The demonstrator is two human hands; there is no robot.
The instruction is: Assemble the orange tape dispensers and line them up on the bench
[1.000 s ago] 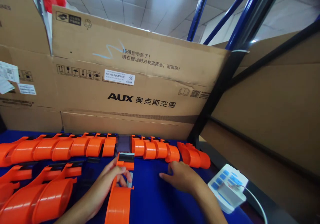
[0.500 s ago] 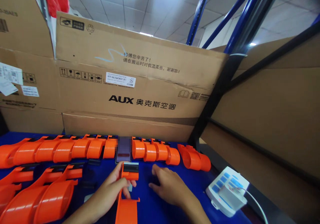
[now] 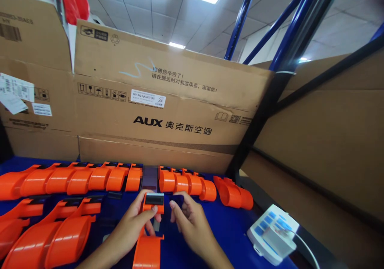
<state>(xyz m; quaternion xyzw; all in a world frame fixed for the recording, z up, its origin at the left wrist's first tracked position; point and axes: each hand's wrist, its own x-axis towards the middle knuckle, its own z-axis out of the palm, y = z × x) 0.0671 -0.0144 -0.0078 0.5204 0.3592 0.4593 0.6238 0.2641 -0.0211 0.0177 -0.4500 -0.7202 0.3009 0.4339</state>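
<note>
My left hand (image 3: pixel 136 217) is closed around the neck of an orange plastic tape dispenser (image 3: pixel 147 253), held upright. The dispenser's head carries a black strip and a pale toothed blade (image 3: pixel 155 194) along its top. Just to the right, my right hand (image 3: pixel 192 221) pinches a small dark piece (image 3: pixel 177 199) between thumb and fingers, apart from the blade. Its exact shape is partly hidden by the fingers. Behind both hands lies a dark flat device (image 3: pixel 150 178), partly blurred out.
More orange tape dispensers (image 3: pixel 79 181) line the back of the blue table (image 3: pixel 120 253), with others (image 3: pixel 69 241) at the front left. Small black pieces (image 3: pixel 115 195) lie among them. A white power strip (image 3: pixel 271 233) with a plugged-in cable sits at right. Cardboard (image 3: pixel 180 149) walls the back.
My right hand has moved left, closer to the dispenser head, and a dark piece now shows in its fingers. The left hand still holds the dispenser. The view has shifted slightly.
</note>
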